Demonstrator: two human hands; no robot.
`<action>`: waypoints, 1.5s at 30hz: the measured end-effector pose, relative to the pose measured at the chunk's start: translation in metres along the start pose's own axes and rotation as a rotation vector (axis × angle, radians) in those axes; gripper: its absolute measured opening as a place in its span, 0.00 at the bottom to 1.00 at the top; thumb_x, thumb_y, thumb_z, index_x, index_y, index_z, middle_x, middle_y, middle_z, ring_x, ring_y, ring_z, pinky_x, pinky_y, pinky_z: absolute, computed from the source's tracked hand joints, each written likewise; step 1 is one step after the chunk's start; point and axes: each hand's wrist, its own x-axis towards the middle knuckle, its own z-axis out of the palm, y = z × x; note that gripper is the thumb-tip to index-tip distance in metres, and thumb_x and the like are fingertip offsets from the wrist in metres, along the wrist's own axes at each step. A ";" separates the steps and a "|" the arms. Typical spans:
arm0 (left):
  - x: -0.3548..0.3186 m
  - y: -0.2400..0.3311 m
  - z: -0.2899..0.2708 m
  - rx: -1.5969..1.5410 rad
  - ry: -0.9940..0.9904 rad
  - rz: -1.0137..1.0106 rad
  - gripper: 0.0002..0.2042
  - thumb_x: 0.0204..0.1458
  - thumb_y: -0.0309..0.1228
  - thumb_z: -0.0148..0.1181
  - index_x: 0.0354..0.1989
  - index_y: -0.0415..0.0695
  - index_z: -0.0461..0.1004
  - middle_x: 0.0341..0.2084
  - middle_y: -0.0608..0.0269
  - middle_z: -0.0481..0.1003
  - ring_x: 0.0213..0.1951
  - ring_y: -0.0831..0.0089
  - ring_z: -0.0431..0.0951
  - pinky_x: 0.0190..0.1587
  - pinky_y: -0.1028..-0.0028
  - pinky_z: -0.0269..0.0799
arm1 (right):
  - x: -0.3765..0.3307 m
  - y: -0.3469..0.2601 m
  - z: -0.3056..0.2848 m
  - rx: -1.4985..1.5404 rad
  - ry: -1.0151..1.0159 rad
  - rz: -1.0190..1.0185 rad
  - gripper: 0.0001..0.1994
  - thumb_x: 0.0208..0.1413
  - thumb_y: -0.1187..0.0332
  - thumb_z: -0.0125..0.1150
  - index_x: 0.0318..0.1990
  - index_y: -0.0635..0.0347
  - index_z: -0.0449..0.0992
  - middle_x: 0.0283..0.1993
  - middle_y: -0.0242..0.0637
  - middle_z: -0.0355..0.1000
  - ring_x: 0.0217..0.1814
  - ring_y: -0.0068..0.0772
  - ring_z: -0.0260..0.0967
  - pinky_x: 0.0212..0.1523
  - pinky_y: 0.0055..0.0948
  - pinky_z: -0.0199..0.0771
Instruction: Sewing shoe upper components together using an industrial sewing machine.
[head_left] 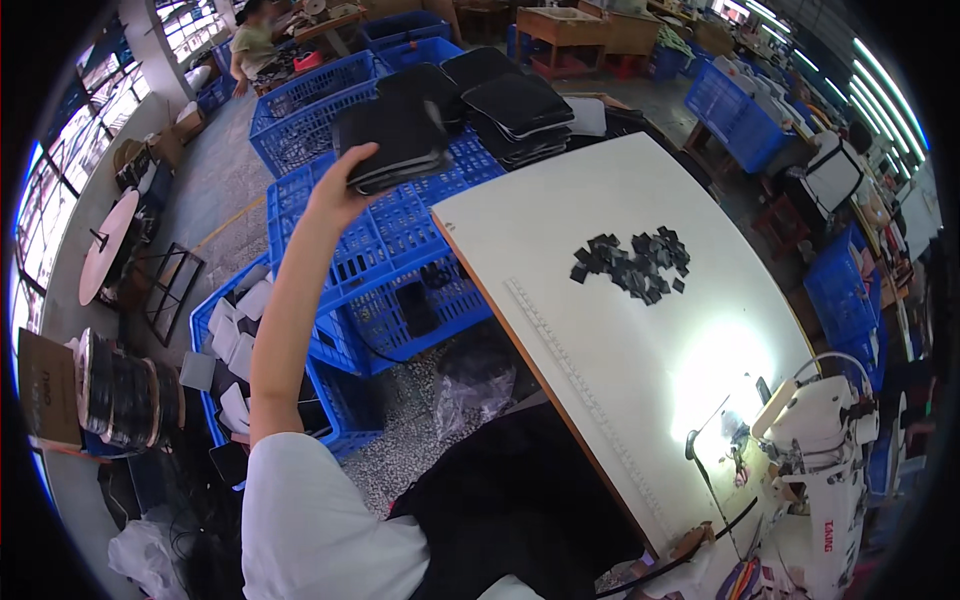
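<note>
My left hand (342, 188) reaches forward past the table's left edge, closed round the near left corner of a stack of black, rounded-corner panels (392, 135). Its thumb lies along the side of the stack, and the other fingers are mostly hidden. The stack is slightly blurred, over an upturned-looking blue plastic crate (355, 235). Just beyond it sit more stacks of similar black panels (515, 105). My right hand is out of the picture.
On the white table (600, 340) lie a pile of small black squares (635, 265) and a lit sewing machine (815, 430). A blue crate (350, 440) at lower left holds grey and white pieces (240, 340). A person (258, 50) sits far left.
</note>
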 end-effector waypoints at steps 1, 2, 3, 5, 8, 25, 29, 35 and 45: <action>-0.011 -0.014 0.024 0.020 -0.052 -0.056 0.22 0.48 0.29 0.70 0.50 0.31 0.73 0.45 0.45 0.77 0.44 0.58 0.81 0.48 0.64 0.80 | 0.000 0.000 -0.002 -0.006 0.000 -0.017 0.12 0.66 0.71 0.51 0.48 0.73 0.74 0.41 0.45 0.75 0.39 0.31 0.71 0.44 0.27 0.72; -0.017 -0.030 0.050 0.064 -0.083 -0.138 0.22 0.47 0.30 0.70 0.49 0.31 0.73 0.45 0.44 0.77 0.44 0.57 0.81 0.47 0.65 0.80 | 0.000 0.000 -0.004 -0.012 0.000 -0.035 0.12 0.66 0.72 0.51 0.48 0.73 0.75 0.41 0.45 0.76 0.40 0.31 0.72 0.44 0.27 0.71; -0.019 -0.046 0.074 0.086 -0.145 -0.162 0.23 0.47 0.30 0.70 0.49 0.30 0.73 0.46 0.43 0.77 0.43 0.57 0.81 0.46 0.67 0.81 | 0.001 -0.001 -0.006 -0.047 -0.005 -0.079 0.12 0.66 0.71 0.51 0.48 0.73 0.74 0.42 0.45 0.75 0.40 0.31 0.71 0.44 0.27 0.71; -0.014 -0.081 0.124 0.040 -0.239 -0.293 0.21 0.47 0.29 0.70 0.48 0.31 0.75 0.42 0.45 0.79 0.40 0.58 0.82 0.43 0.67 0.82 | 0.001 -0.002 -0.006 -0.106 -0.020 -0.170 0.13 0.67 0.70 0.52 0.49 0.74 0.74 0.42 0.45 0.75 0.39 0.31 0.71 0.44 0.27 0.71; -0.004 -0.127 0.189 -0.026 -0.280 -0.337 0.20 0.49 0.31 0.70 0.48 0.32 0.76 0.39 0.48 0.80 0.39 0.58 0.83 0.43 0.65 0.82 | 0.001 0.005 -0.006 -0.080 -0.006 -0.296 0.14 0.68 0.68 0.52 0.49 0.73 0.74 0.42 0.44 0.75 0.38 0.30 0.70 0.44 0.28 0.71; 0.177 -0.020 -0.024 1.134 1.060 0.946 0.14 0.45 0.34 0.65 0.39 0.41 0.76 0.33 0.52 0.75 0.35 0.53 0.76 0.45 0.59 0.74 | 0.013 0.027 -0.010 0.729 -0.188 0.340 0.14 0.65 0.63 0.45 0.29 0.59 0.71 0.22 0.28 0.62 0.22 0.21 0.56 0.24 0.20 0.56; 0.202 0.011 -0.064 0.886 0.915 0.290 0.18 0.46 0.38 0.68 0.42 0.41 0.77 0.40 0.50 0.78 0.41 0.52 0.78 0.47 0.59 0.73 | 0.012 0.009 -0.007 0.680 -0.069 0.392 0.14 0.65 0.63 0.46 0.30 0.60 0.71 0.22 0.27 0.61 0.21 0.20 0.54 0.23 0.20 0.55; 0.216 0.013 -0.071 0.579 0.546 -0.171 0.23 0.45 0.41 0.73 0.45 0.41 0.77 0.46 0.50 0.79 0.46 0.55 0.80 0.49 0.60 0.73 | 0.010 0.007 0.002 0.498 -0.026 0.320 0.12 0.65 0.65 0.47 0.34 0.63 0.72 0.26 0.30 0.64 0.25 0.22 0.58 0.28 0.21 0.58; 0.200 0.014 -0.100 0.242 0.430 -0.171 0.25 0.44 0.35 0.72 0.51 0.39 0.74 0.46 0.48 0.79 0.45 0.56 0.81 0.50 0.59 0.75 | 0.012 0.022 0.006 0.327 -0.017 0.165 0.11 0.66 0.68 0.49 0.42 0.68 0.73 0.33 0.36 0.69 0.32 0.26 0.63 0.35 0.24 0.64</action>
